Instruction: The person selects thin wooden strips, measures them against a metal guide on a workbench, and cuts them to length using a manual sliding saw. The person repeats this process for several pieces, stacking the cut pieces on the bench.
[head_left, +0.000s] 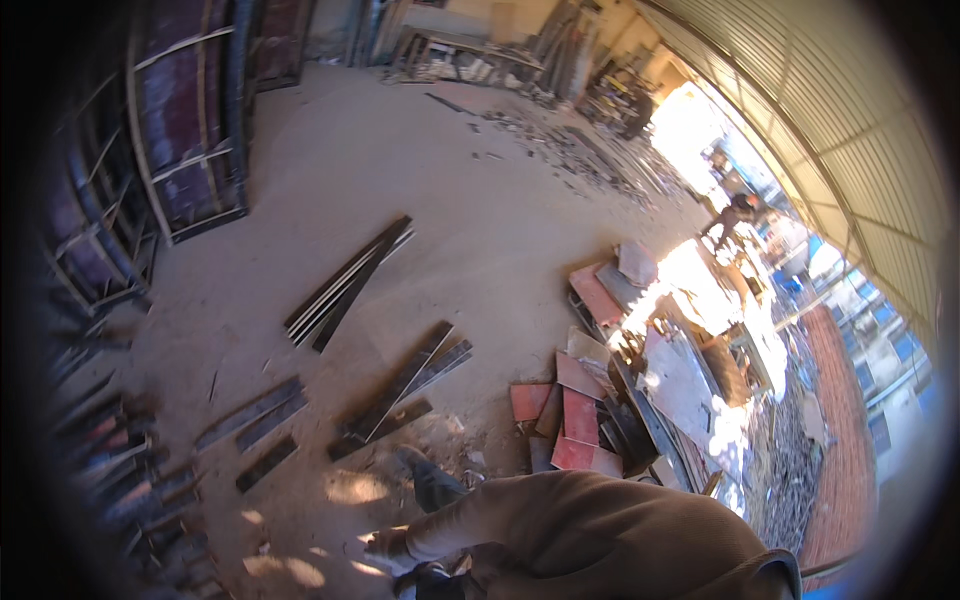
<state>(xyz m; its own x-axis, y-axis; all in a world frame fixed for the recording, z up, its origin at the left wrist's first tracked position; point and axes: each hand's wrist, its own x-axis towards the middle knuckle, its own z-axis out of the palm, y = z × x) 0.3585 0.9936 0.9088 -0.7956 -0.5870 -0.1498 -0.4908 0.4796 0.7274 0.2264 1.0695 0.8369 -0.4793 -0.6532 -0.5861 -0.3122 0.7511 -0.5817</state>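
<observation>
My right arm, in a brown sleeve (600, 520), comes in from the lower right and reaches down to the left. At its end my right hand (393, 545) hangs low over the ground by my feet. Its fingers are too dim and small to read, and I cannot make out anything held. A grey trouser leg (436, 487) shows just beyond the forearm. My left hand is out of sight. Ahead of the hand lie dark flat strips (400, 385), crossed over one another. Farther off sits a second bundle of long strips (350, 285).
Shorter dark strips (268, 410) lie to the left, beside stacked dark pieces (130, 470). Red and grey panels (580, 420) pile up on the right. Tall framed panels (190, 120) stand at the far left. Scraps (590, 165) litter the back; another person (735, 215) is at far right.
</observation>
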